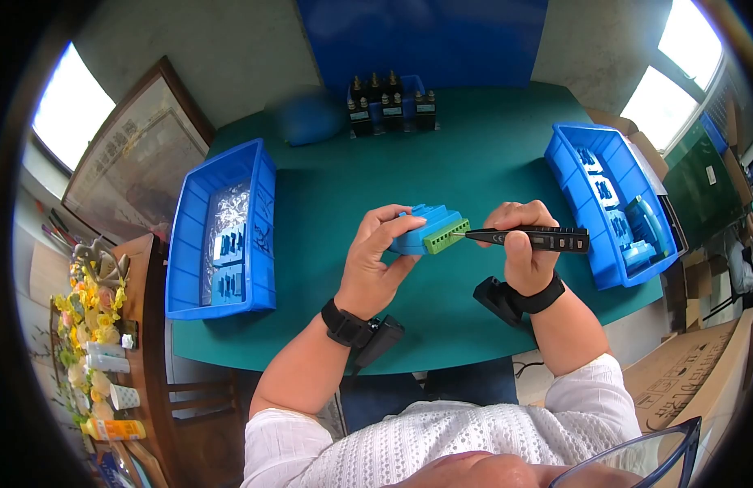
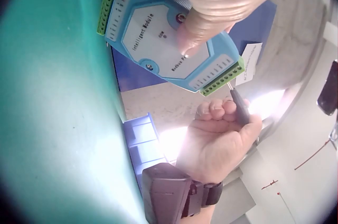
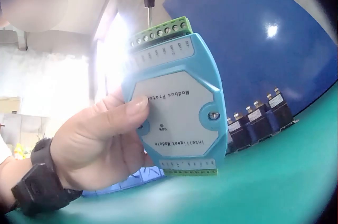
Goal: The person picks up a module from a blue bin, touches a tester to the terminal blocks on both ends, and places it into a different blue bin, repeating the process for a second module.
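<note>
My left hand (image 1: 375, 264) grips a light blue electronic module (image 2: 158, 39), thumb across its white label reading "Intelligent Module". Green screw terminal blocks (image 3: 163, 33) run along its two opposite ends. In the head view the module is held above the table, one terminal block facing right. My right hand (image 1: 524, 237) holds a black voltage tester screwdriver (image 1: 547, 237) with a small display window on its handle. Its thin metal tip is right at the screws of that terminal block in all three views.
A blue bin (image 1: 261, 244) with modules and clear plastic bags stands on the left of the green table (image 1: 336, 195). Another blue bin (image 1: 608, 272) with several modules stands on the right. Black components with metal studs (image 1: 393, 118) stand at the back, near a blurred blue object (image 1: 307, 115).
</note>
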Tool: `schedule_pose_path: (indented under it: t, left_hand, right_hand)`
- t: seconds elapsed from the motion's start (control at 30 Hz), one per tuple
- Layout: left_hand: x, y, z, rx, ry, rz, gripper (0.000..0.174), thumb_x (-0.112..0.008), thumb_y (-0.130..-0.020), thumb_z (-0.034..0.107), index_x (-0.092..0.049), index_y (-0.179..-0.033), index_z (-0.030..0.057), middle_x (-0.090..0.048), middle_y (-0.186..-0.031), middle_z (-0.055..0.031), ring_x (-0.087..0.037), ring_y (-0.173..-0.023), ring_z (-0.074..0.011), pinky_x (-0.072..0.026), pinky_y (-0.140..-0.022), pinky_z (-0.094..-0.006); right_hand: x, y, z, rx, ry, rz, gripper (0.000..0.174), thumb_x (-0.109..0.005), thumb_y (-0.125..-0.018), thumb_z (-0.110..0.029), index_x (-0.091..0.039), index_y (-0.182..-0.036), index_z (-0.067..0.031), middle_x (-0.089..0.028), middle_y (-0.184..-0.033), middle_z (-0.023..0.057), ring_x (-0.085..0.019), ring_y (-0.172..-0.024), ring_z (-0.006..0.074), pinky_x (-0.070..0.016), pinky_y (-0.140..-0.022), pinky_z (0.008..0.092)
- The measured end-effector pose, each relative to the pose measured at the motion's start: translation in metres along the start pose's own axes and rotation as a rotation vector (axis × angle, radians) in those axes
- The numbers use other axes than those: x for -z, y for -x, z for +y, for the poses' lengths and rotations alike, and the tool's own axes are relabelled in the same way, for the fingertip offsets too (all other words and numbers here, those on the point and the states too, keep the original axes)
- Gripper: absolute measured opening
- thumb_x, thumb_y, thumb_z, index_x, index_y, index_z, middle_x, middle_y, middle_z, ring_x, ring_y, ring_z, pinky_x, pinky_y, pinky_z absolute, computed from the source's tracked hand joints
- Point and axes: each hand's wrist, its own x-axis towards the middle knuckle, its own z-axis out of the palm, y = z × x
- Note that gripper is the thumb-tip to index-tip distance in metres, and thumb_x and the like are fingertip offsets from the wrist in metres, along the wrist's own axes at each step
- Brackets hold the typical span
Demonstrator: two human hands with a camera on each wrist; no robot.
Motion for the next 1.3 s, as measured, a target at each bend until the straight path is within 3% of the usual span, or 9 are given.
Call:
schedule_pose_path:
  t: [0.5,1.3]
  left_hand:
    - [0.0012,0.0000,0.0005,0.015,-0.037,-0.007,0.049,-0.064,-0.066,-0.008,-0.059,-0.108,0.0157,-0.050,-0.114,-0.0101,-0.049,-0.106,-0.0236,-0.0395,-0.089,-0.0329]
    - [0.0006,0.0002,0.0003,0.028,-0.015,-0.022,0.051,-0.063,-0.065,-0.009,-0.059,-0.109,0.0163,-0.050,-0.115,-0.0092,-0.050,-0.104,-0.0220,-0.0417,-0.084,-0.0312]
  right_hand:
    - [-0.0014,-0.0012,-0.0018,0.043,0.011,0.001,0.025,-0.065,-0.083,-0.019,-0.052,-0.085,0.0025,-0.060,-0.068,0.0127,-0.060,-0.057,0.0137,-0.0453,-0.050,0.0219]
    - [-0.0064,0.0001,-0.0045,0.011,-0.011,-0.019,0.029,-0.065,-0.083,-0.024,-0.052,-0.085,0.0023,-0.060,-0.068,0.0128,-0.061,-0.058,0.0153,-0.0473,-0.053,0.0234]
